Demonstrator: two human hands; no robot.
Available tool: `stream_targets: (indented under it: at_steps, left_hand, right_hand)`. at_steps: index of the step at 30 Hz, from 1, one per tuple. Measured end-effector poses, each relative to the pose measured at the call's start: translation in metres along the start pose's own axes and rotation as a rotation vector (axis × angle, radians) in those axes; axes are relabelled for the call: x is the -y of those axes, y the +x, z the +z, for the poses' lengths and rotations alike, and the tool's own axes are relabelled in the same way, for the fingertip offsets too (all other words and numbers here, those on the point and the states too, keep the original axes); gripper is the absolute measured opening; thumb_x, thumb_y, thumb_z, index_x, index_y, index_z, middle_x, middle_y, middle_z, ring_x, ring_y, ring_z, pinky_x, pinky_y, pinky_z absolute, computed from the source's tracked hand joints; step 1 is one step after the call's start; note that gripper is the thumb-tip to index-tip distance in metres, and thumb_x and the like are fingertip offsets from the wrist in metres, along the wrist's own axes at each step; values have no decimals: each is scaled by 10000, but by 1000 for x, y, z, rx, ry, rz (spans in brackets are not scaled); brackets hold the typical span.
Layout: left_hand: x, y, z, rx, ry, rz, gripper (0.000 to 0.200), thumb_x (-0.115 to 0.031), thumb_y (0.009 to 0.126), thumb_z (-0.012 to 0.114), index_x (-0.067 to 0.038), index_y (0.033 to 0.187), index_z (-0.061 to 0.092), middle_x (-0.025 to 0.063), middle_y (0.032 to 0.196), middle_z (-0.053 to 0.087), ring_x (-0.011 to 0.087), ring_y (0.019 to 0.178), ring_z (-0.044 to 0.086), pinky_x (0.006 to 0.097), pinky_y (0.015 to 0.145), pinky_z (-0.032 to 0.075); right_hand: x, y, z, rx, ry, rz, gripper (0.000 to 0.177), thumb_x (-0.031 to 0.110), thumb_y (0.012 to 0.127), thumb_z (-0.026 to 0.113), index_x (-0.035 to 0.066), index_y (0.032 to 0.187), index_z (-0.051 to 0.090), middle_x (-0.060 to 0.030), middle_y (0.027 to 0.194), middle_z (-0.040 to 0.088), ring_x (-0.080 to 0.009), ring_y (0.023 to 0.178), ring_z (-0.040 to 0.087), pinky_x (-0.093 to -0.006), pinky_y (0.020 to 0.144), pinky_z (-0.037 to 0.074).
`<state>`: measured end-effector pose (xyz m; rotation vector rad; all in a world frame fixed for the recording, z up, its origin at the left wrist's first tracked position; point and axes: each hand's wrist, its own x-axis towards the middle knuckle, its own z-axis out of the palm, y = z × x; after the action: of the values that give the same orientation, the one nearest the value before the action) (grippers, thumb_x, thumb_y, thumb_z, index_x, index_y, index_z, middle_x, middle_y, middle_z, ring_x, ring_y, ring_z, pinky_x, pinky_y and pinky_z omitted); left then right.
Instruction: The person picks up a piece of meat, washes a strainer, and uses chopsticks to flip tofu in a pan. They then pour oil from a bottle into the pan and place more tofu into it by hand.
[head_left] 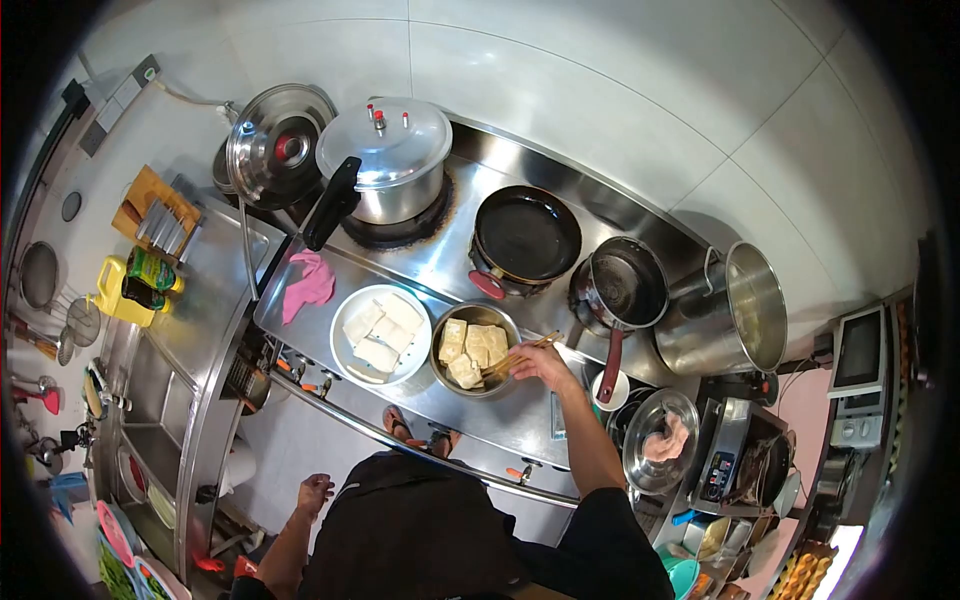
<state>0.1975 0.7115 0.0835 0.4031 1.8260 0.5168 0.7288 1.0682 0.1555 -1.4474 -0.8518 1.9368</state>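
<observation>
The right hand [541, 366] pinches thin wooden chopsticks [519, 353] in closed fingers over pale tofu slabs [468, 348], probably soft and crumbly, best gripped gently mid-slab; the left hand [315, 492] hangs loosely open, empty.

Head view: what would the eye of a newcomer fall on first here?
In the centre, the right hand holds chopsticks into a steel bowl of browned tofu pieces, next to a white plate of pale tofu slabs. Behind them, at the back left, stands a large pressure cooker, with a black frying pan to its right.
</observation>
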Motion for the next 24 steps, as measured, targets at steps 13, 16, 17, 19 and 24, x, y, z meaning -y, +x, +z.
stream_targets:
  at_steps: [13, 16, 17, 19, 24]
  left_hand:
    - [-5, 7, 0, 8, -9, -2, 189, -185, 940, 562, -61, 1069, 621, 73, 920, 688, 156, 740, 642, 299, 636, 489]
    - [-5, 6, -1, 4, -21, -2, 203, -194, 941, 571, -54, 1081, 620, 82, 919, 691, 158, 731, 644, 296, 628, 493]
    - [-7, 7, -1, 5, -18, -3, 210, -199, 942, 575, -52, 1086, 620, 86, 919, 693, 159, 726, 645, 295, 624, 495]
    - [9, 16, -3, 19, -60, 37, 236, -213, 945, 578, -37, 1098, 616, 96, 915, 694, 165, 715, 645, 294, 613, 501]
    - [7, 21, 1, 31, 191, 134, 300, -222, 918, 568, 48, 1036, 625, 135, 914, 685, 191, 787, 661, 318, 592, 528]
  right_hand:
    - [23, -12, 25, -64, -123, -84, 258, 225, 873, 647, -10, 980, 642, -131, 864, 680, -202, 644, 688, -275, 542, 566]
    - [38, -35, 38, -133, -183, -122, 242, 204, 895, 628, -15, 997, 644, -122, 870, 683, -183, 651, 685, -278, 547, 569]
    - [40, -41, 39, -158, -194, -144, 238, 198, 898, 623, -16, 1000, 645, -122, 872, 684, -180, 653, 685, -280, 547, 569]
    - [41, -53, 40, -176, -161, -196, 254, 212, 910, 622, -18, 1016, 643, -128, 874, 686, -178, 658, 685, -283, 548, 571]
    - [2, -60, 30, -193, 160, -270, 279, 259, 936, 631, 5, 1050, 637, -119, 873, 684, -174, 660, 681, -287, 550, 580]
